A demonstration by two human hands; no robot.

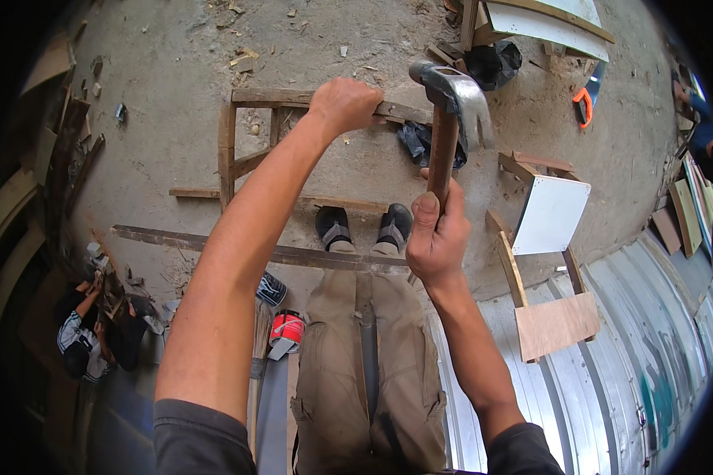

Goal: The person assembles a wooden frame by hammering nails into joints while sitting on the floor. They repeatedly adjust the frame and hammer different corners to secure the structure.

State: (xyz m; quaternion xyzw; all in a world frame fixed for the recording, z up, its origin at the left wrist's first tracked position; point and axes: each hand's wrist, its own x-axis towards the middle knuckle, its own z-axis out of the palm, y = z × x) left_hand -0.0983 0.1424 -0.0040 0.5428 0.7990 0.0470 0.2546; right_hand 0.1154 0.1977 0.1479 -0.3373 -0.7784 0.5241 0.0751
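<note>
My right hand (441, 233) is closed round the wooden handle of a claw hammer (444, 146), held upright with its metal head at the top. Farther off, my left hand (346, 104) is wrapped over the top rail of a wooden frame (271, 96); its fingertips are hidden. The frame has an upright on its left and a slanted brace inside. Between me and the frame, a long dark wooden strip (162, 237) lies crosswise over my legs. Behind the hammer is a crumpled black plastic bag (414, 142).
A small chair with a white seat (552, 214) stands at the right, near corrugated metal sheets (610, 332). An orange-handled saw (585, 107) lies beyond. A red can (287, 328) and a broom (257, 348) are beside my left leg. Another person (87, 340) is at far left.
</note>
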